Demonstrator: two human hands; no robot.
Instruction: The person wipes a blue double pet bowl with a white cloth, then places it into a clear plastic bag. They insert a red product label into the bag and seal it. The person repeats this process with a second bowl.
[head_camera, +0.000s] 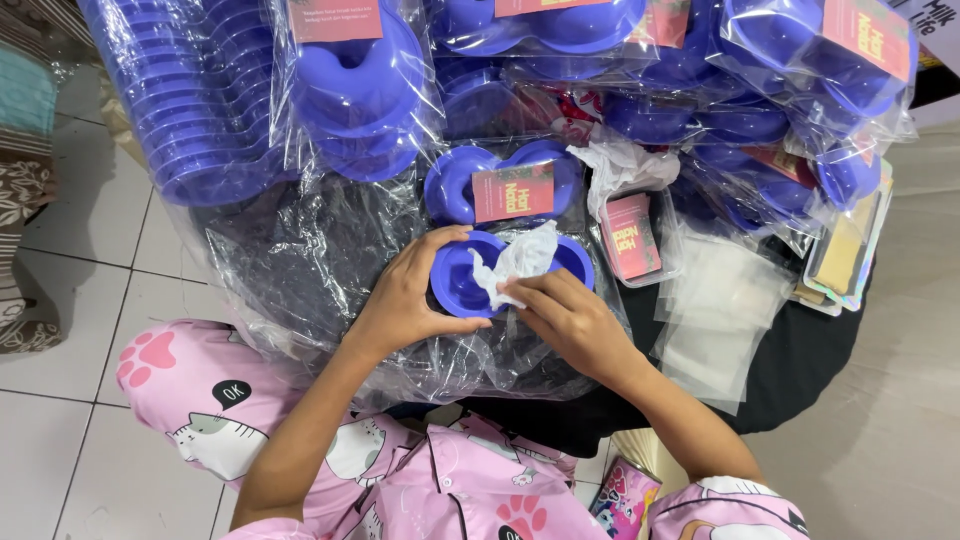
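The things are carried by a low surface (800, 370) covered in black cloth, set over a white tiled floor (60, 440). The middle and left of the surface are covered by a large sheet of crumpled clear plastic (300, 260). Blue trays are stacked at the far left corner inside a clear bag (190, 110). Wrapped blue trays with pink cards (860, 40) are piled along the far edge. A small clear box with a pink card (632, 238) is seen right of centre. Flat clear bags (715, 320) are laid on the bare cloth at the right. A thin pile of packets (850, 250) lies at the right edge.
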